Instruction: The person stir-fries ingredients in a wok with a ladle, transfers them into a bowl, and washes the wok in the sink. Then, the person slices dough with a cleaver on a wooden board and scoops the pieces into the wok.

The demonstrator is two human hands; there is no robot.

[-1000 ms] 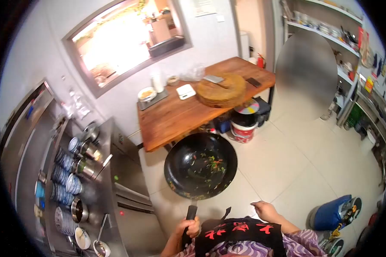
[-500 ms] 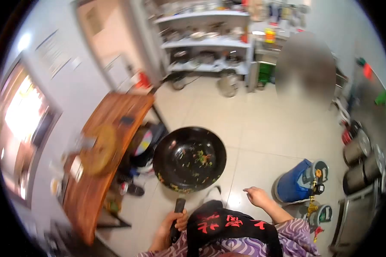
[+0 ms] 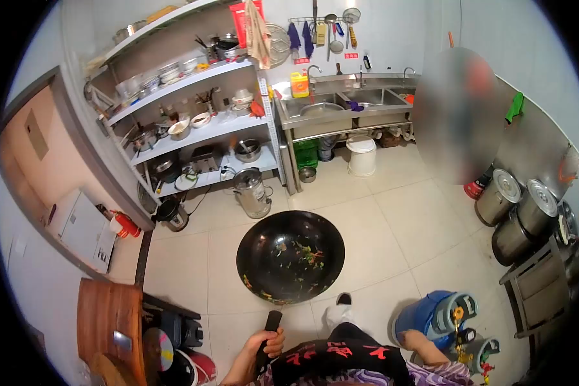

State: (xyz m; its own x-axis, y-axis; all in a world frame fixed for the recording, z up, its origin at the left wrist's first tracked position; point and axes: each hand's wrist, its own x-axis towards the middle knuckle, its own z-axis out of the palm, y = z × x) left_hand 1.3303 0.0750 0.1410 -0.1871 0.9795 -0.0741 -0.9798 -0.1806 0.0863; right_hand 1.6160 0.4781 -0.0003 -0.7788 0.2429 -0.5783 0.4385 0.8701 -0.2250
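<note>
My left hand (image 3: pixel 271 343) is wrapped round the dark handle of a black wok (image 3: pixel 289 251), held out in front of me above the tiled floor. Scraps of green and reddish food (image 3: pixel 310 256) cling to its inside, with more bits along the near rim. My right hand (image 3: pixel 415 339) hangs at my side with curled fingers and nothing showing in it. In this view it overlaps the blue gas cylinder (image 3: pixel 424 318). Below the wok, my shoe (image 3: pixel 344 300) shows in front of the black apron (image 3: pixel 347 355).
Ahead stand a steel sink (image 3: pixel 373 96) and a white bucket (image 3: pixel 361 154). Shelves (image 3: pixel 199 135) with cookware are at the left, a steel urn (image 3: pixel 252 196) before them. A wooden table (image 3: pixel 109 309) is lower left. Steel pots (image 3: pixel 498 199) and a blurred person (image 3: pixel 457 122) are at the right.
The view has swung right and up, bringing the sink into sight and shifting the table to the lower left. The wok stays in my left hand; my right hand's fingers have curled in.
</note>
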